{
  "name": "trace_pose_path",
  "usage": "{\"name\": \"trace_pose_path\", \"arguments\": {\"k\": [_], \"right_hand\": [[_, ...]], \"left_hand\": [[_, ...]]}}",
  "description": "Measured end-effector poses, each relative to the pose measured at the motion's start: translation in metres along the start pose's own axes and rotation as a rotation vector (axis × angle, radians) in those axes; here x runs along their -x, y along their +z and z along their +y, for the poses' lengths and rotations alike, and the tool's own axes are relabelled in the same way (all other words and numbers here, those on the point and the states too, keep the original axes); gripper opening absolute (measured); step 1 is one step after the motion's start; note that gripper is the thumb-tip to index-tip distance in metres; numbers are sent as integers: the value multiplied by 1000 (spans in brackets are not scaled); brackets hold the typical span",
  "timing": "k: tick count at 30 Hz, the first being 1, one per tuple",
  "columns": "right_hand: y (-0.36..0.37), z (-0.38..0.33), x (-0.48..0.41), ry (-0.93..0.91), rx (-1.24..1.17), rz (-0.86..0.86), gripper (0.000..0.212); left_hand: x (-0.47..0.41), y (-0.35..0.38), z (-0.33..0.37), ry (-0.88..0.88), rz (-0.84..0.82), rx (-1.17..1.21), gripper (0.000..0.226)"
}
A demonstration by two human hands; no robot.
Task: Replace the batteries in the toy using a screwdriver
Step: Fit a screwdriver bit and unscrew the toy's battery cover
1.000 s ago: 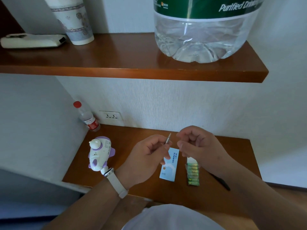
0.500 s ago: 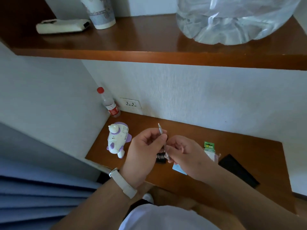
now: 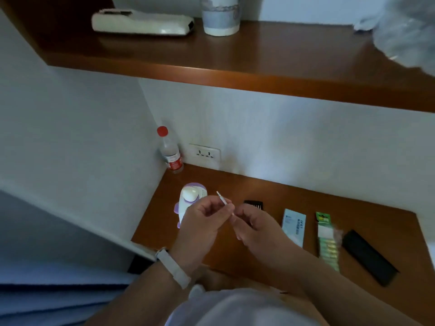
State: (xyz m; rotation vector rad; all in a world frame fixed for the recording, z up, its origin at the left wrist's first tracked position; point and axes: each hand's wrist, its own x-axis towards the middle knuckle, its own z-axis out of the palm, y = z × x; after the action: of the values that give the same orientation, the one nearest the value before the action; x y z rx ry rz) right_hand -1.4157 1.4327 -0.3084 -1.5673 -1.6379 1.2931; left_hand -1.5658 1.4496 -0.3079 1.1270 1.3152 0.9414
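My left hand [image 3: 200, 222] and my right hand [image 3: 256, 229] meet above the wooden desk [image 3: 294, 198], both pinching a thin silver screwdriver [image 3: 222, 199] whose tip points up and to the left. The white and purple airplane toy [image 3: 189, 200] stands on the desk just behind my left hand, partly hidden by it. A green strip pack of batteries [image 3: 327, 241] lies flat to the right, apart from both hands.
A black bit holder [image 3: 253, 204] lies behind my right hand; a light blue box [image 3: 294, 227] and a black case [image 3: 369, 257] lie at the right. A red-capped bottle [image 3: 170, 154] stands by the wall socket [image 3: 204, 154]. The shelf [image 3: 235, 64] above carries a cup and a white device.
The camera has turned left and down, so the desk items now spread to the right. Both hands keep hold of the screwdriver; its tip has tilted further to the left.
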Motion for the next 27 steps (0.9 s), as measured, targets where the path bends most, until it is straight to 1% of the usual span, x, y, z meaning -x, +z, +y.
{"name": "trace_pose_path", "arguments": {"k": [3, 7, 12, 14, 16, 19, 22, 24, 27], "right_hand": [[26, -8, -19, 28, 24, 24, 19], [58, -11, -41, 82, 37, 104, 19], [80, -11, -54, 179, -79, 225, 22], [84, -10, -59, 203, -107, 269, 23], [87, -6, -67, 246, -164, 286, 25], [91, 3, -83, 302, -232, 284, 28], [98, 11, -100, 339, -250, 274, 27], [103, 15, -112, 354, -280, 275, 27], [108, 21, -124, 375, -358, 265, 25]], "left_hand": [[-14, -39, -15, -34, -58, -42, 10], [-39, -89, -38, -94, -97, -20, 14], [-74, -136, -78, -120, -73, -203, 12], [-86, -143, -90, -174, -83, -234, 22], [-99, -147, -100, -244, -102, -238, 38], [-113, -146, -112, -380, -175, -155, 53], [-120, -144, -115, -535, -252, -5, 57], [-124, -143, -120, -576, -283, 56, 59], [-129, -138, -128, -604, -304, 98, 55]]}}
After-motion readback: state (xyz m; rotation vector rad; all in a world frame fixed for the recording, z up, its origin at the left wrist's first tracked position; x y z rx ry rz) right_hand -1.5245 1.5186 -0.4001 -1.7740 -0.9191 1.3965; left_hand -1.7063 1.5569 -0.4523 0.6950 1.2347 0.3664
